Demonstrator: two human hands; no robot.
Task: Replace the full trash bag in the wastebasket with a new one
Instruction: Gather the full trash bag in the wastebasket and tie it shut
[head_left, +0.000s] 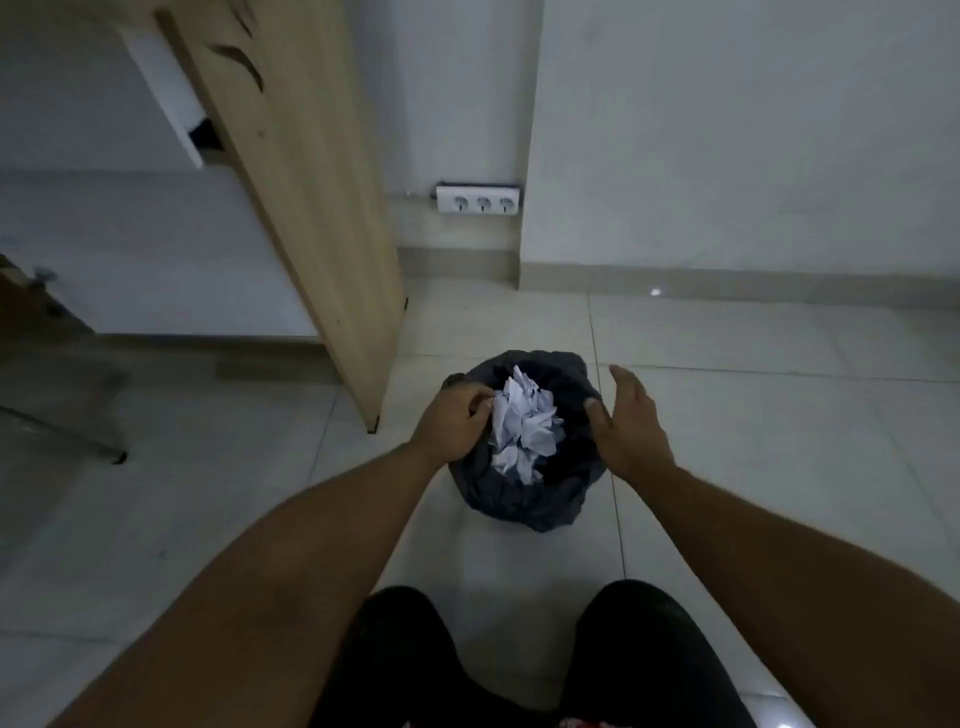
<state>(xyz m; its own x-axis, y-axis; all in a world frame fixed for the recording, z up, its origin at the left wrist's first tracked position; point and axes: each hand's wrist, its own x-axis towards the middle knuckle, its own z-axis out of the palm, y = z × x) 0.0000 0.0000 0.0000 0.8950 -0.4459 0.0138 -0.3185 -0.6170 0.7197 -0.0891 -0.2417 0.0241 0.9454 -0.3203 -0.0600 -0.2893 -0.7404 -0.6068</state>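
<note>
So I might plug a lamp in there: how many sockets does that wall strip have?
3, in a row on the white strip low on the wall: left socket, middle socket, right socket. None looks hidden.

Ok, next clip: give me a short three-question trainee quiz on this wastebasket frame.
1. True or false: the left hand grips the rim of the dark trash bag.
2. What fills the bag? A) bottles B) crumpled white paper C) food scraps
3. Fill in: the right hand is ____, fingers straight, beside the bag's right edge.

Key: 1 true; 2 B; 3 open. The wastebasket itself is hidden under the bag, which stands on the tiled floor beside a wooden panel.
</note>
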